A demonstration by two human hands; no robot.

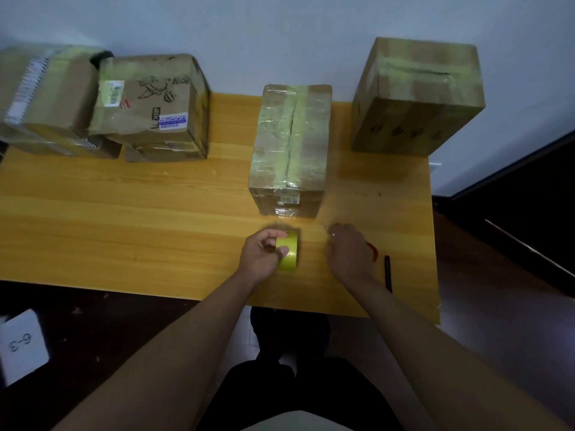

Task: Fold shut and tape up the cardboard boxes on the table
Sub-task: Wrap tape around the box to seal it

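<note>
Across the wooden tabletop, taking the long taped box at its middle as the landmark, two stacked cardboard boxes are sitting far to its left by the wall, with a printed, crumpled box lying nearer. Just in front of the landmark, the left hand is curling its fingers and thumb round a yellow tape roll. Beside it, the right hand is pinching something thin and clear, too blurred to identify. A black pen is lying right of that hand. Right of the landmark, a tall taped box is standing against the wall.
</note>
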